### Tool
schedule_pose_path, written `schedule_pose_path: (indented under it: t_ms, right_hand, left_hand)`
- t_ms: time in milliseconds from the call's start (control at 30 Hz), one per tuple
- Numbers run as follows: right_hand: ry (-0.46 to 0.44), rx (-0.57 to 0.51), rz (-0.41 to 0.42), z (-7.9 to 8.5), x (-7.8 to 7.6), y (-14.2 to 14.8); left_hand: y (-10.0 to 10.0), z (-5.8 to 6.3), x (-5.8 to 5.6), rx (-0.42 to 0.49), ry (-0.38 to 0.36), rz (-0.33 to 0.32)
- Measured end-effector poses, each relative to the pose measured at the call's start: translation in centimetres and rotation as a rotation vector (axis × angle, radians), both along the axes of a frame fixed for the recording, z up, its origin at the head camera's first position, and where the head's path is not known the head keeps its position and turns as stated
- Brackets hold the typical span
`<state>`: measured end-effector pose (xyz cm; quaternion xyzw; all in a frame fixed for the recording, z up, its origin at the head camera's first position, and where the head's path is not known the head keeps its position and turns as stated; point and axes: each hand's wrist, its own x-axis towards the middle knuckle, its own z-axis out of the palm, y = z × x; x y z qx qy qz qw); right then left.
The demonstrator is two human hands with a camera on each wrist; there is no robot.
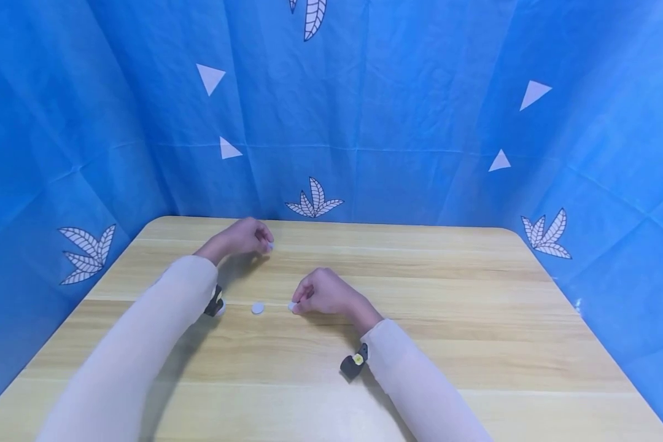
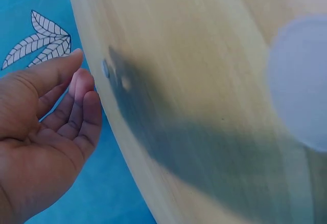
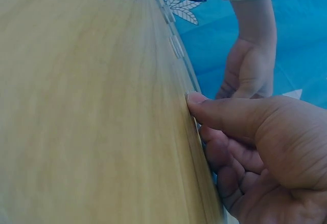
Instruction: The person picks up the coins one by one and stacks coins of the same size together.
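Observation:
My left hand (image 1: pixel 247 236) is over the far left of the table, its fingers loosely bent. Just past its fingertips a small white disc (image 1: pixel 269 245) lies on the wood. In the left wrist view a narrow gap shows between this disc (image 2: pixel 106 68) and the left hand (image 2: pixel 56 116). Nearer and to the right, my right hand (image 1: pixel 326 291) pinches another white disc (image 1: pixel 292 306) at the tabletop. Its thumb covers part of that disc in the right wrist view, beside the right hand (image 3: pixel 255 147). A third white disc (image 1: pixel 258 308) lies left of the right hand.
Another white disc (image 1: pixel 222 310) lies partly hidden behind the left wrist's black camera (image 1: pixel 214 302); it looms large at the right of the left wrist view. The wooden table (image 1: pixel 447 294) has rounded far corners. Blue curtains (image 1: pixel 420 92) with leaf prints hang around it.

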<state>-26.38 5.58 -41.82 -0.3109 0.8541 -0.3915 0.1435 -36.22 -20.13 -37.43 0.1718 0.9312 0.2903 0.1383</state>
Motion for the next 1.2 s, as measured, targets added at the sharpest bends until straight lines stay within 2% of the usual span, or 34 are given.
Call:
schedule_pose_path:
  t_ms: [200, 500, 867, 1100, 1200]
  right_hand:
    - [-0.011, -0.001, -0.008, -0.1, 0.0, 0.1]
    - [-0.002, 0.01, -0.009, -0.1, 0.0, 0.0]
    - [-0.001, 0.004, -0.004, 0.1, 0.1, 0.0]
    - [-0.01, 0.0, -0.01, 0.1, 0.0, 0.0]
    - [-0.008, 0.0, -0.006, 0.1, 0.0, 0.0]
  left_hand:
    - [-0.1, 0.0, -0.8, -0.022, -0.016, 0.026]
    - [-0.7, -0.6, -1.7, -0.002, -0.112, 0.101]
    - [0.1, -0.7, -2.3, 0.019, -0.164, 0.117]
    - [-0.4, -1.0, -2.8, -0.016, -0.19, 0.172]
    - [-0.5, -1.1, -2.9, -0.022, -0.205, 0.172]
